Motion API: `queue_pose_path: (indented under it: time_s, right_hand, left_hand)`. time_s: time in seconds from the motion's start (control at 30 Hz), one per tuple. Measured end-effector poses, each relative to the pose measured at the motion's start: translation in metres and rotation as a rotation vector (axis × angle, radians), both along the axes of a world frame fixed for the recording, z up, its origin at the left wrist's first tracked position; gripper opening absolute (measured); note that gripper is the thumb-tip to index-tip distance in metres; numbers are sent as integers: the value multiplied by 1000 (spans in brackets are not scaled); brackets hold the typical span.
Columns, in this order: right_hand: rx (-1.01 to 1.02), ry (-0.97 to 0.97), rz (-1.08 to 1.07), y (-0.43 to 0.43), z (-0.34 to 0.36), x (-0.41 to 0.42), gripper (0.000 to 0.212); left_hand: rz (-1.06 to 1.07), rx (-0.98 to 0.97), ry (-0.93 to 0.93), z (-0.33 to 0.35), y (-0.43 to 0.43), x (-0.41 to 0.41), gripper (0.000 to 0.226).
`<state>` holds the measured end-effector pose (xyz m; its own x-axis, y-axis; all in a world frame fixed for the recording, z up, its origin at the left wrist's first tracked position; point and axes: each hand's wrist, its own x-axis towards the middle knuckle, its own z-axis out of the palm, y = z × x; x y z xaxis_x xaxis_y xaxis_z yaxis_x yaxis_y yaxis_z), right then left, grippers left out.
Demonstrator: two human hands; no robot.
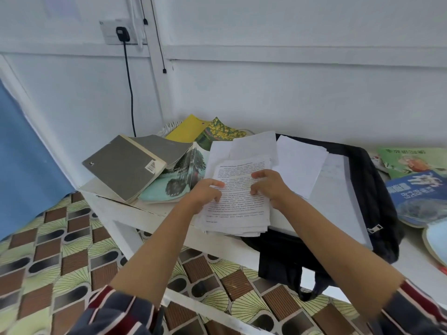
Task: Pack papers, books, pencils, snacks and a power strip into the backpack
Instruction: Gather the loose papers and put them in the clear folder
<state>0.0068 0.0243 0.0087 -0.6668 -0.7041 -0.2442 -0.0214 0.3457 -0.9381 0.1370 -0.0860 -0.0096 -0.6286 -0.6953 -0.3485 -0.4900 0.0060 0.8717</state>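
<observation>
A stack of printed papers [238, 209] lies on the white table, partly over the black backpack [377, 189]. My left hand [205, 193] grips the stack's left edge, fingers curled on the top sheet. My right hand [268, 183] grips its right side, fingers curled over the text. More loose white sheets [300, 163] are spread behind on the backpack. A grey book [125, 165] and a teal tree-cover book [179, 182] lie to the left. A yellow book [188, 129] and a flower-cover book [222, 132] sit behind them.
Green and blue children's books [416, 180] lie at the right. The white table [150, 213] has a front edge near me. A black cable [130, 93] hangs from a wall socket [121, 32]. Patterned floor [48, 250] lies below left.
</observation>
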Motion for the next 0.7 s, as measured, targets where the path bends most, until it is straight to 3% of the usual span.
queue_pose_path:
  time_s: [0.43,0.7]
  right_hand:
    - [-18,-242,73,15,33,-16,41]
    - [-38,-386,173,25,50,-12,23]
  left_hand:
    - [59,207,103,23,0,4,32]
    - [7,64,25,53,-6,11,37]
